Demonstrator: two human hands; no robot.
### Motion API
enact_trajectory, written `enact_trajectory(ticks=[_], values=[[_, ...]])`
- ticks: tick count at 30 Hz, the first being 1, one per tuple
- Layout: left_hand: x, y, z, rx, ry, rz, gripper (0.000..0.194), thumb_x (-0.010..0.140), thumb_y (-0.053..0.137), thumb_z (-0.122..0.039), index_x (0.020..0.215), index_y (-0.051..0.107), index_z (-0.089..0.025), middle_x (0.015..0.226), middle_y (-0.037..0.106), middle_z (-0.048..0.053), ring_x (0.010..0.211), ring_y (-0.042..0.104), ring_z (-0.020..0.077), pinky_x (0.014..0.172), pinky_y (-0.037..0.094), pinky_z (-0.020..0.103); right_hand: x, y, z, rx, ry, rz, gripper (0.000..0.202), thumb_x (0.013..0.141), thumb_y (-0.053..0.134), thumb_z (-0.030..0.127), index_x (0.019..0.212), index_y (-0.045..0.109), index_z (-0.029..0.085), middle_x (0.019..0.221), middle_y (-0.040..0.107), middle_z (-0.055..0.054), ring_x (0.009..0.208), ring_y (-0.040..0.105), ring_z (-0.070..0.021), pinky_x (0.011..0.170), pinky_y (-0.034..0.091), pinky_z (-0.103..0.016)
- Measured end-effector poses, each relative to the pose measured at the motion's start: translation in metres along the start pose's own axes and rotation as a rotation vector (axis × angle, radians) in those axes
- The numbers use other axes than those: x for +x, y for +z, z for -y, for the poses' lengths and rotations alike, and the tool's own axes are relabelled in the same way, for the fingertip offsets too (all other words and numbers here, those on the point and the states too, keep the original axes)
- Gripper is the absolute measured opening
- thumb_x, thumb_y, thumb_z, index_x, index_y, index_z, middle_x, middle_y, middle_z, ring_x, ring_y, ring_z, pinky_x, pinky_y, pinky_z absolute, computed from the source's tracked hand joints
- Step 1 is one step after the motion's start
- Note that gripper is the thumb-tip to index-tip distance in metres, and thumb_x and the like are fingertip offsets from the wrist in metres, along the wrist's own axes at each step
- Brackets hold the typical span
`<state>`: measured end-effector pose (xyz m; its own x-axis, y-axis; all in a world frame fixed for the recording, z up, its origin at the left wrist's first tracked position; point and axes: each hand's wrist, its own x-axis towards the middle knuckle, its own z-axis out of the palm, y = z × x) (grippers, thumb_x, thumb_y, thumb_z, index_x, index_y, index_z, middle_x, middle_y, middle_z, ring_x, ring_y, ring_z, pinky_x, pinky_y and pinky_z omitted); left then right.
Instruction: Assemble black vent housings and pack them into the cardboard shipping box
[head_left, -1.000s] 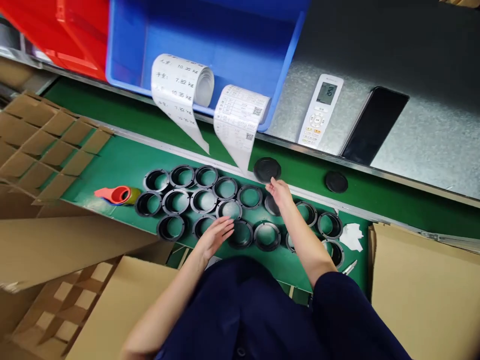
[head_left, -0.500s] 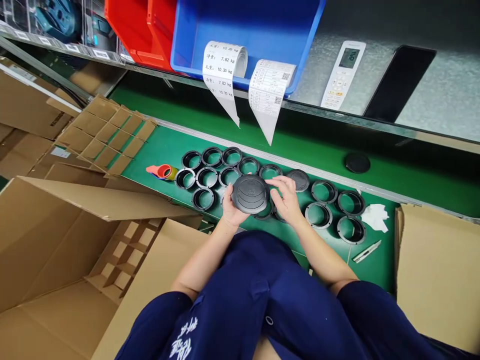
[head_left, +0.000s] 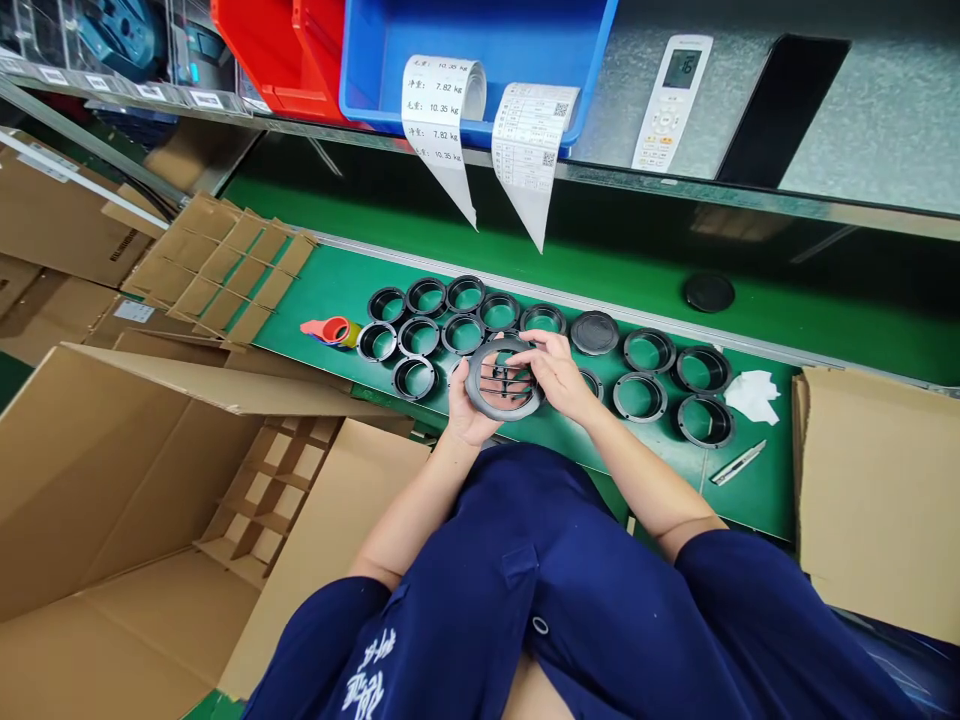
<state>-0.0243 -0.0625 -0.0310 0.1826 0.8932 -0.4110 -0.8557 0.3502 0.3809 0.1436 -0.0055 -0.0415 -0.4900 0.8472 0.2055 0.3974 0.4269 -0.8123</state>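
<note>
Remote ctrl (head_left: 672,103) nr blk phone (head_left: 783,110).

Paper strip (head_left: 435,112) — 毛重: 10.35 kg, 净重: 7.82 kg

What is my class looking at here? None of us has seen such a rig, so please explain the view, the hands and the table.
There is no robot. A camera on a person's head looks forward and down, so the two bare hands are the wearer's own. The left hand holds a round black vent; the right hand has its fingers at the vent's right edge. On the green table stand many black rings, with crumpled white paper and a knife towards the right end.
</note>
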Motion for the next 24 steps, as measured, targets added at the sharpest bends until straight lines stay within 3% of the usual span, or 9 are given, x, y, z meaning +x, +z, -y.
enact_trajectory(ticks=[8, 12, 15, 17, 19, 22, 24], values=[[0.002, 0.001, 0.006, -0.009, -0.024, 0.039, 0.063, 0.094, 0.049, -0.061, 0.141, 0.054, -0.02, 0.122, 0.07, 0.013, 0.123, 0.06, 0.0351, 0.108, 0.043, 0.058, -0.015, -0.012, 0.004, 0.049, 0.074, -0.03, 0.066, 0.106, 0.016, 0.058, 0.125, 0.073, 0.029, 0.137, 0.055, -0.008, 0.134, 0.045, -0.0267, 0.117, 0.034, -0.051], [0.007, 0.0, 0.007, 0.01, -0.07, -0.061, 0.061, 0.094, 0.047, -0.063, 0.133, 0.06, -0.017, 0.119, 0.071, 0.014, 0.122, 0.061, 0.0352, 0.104, 0.047, 0.055, -0.023, -0.003, -0.001, -0.008, 0.077, -0.062, 0.062, 0.107, 0.016, 0.053, 0.132, 0.068, 0.03, 0.141, 0.053, -0.007, 0.137, 0.042, -0.0262, 0.117, 0.035, -0.05], [0.013, -0.008, 0.005, 0.01, -0.066, -0.194, 0.051, 0.097, 0.045, -0.055, 0.119, 0.067, -0.015, 0.111, 0.074, 0.011, 0.113, 0.066, 0.027, 0.1, 0.052, 0.041, -0.034, 0.017, -0.006, -0.152, -0.006, 0.046, 0.055, 0.103, 0.037, 0.058, 0.142, 0.06, 0.027, 0.152, 0.046, -0.008, 0.143, 0.034, -0.0296, 0.122, 0.027, -0.052], [0.017, -0.018, 0.006, 0.026, -0.09, -0.321, 0.043, 0.098, 0.046, -0.049, 0.11, 0.07, -0.015, 0.101, 0.076, 0.008, 0.103, 0.069, 0.0226, 0.096, 0.054, 0.034, -0.041, 0.031, -0.013, -0.217, -0.07, 0.199, 0.062, 0.097, 0.053, 0.06, 0.147, 0.054, 0.024, 0.156, 0.043, -0.011, 0.147, 0.029, -0.0319, 0.125, 0.022, -0.054], [0.02, -0.028, 0.01, 0.083, -0.187, -0.419, 0.041, 0.097, 0.047, -0.047, 0.106, 0.071, -0.015, 0.096, 0.076, 0.008, 0.099, 0.071, 0.0238, 0.095, 0.056, 0.036, -0.048, 0.043, -0.021, -0.211, -0.05, 0.296, 0.071, 0.092, 0.062, 0.06, 0.151, 0.049, 0.022, 0.161, 0.036, -0.015, 0.151, 0.022, -0.0333, 0.124, 0.021, -0.055], [0.022, -0.036, 0.021, 0.173, -0.298, -0.431, 0.032, 0.094, 0.055, -0.042, 0.104, 0.071, -0.017, 0.096, 0.077, 0.008, 0.102, 0.071, 0.028, 0.098, 0.056, 0.041, -0.055, 0.052, -0.029, -0.118, 0.061, 0.34, 0.104, 0.08, 0.074, 0.063, 0.161, 0.026, 0.019, 0.167, 0.012, -0.021, 0.155, 0.009, -0.0373, 0.122, 0.024, -0.057], [0.023, -0.038, 0.028, 0.203, -0.317, -0.395, 0.027, 0.092, 0.06, -0.04, 0.105, 0.07, -0.018, 0.099, 0.077, 0.008, 0.108, 0.069, 0.029, 0.102, 0.054, 0.041, -0.058, 0.054, -0.033, -0.058, 0.104, 0.353, 0.124, 0.072, 0.081, 0.062, 0.164, 0.009, 0.019, 0.166, 0.009, -0.022, 0.153, 0.011, -0.0381, 0.121, 0.027, -0.056]])
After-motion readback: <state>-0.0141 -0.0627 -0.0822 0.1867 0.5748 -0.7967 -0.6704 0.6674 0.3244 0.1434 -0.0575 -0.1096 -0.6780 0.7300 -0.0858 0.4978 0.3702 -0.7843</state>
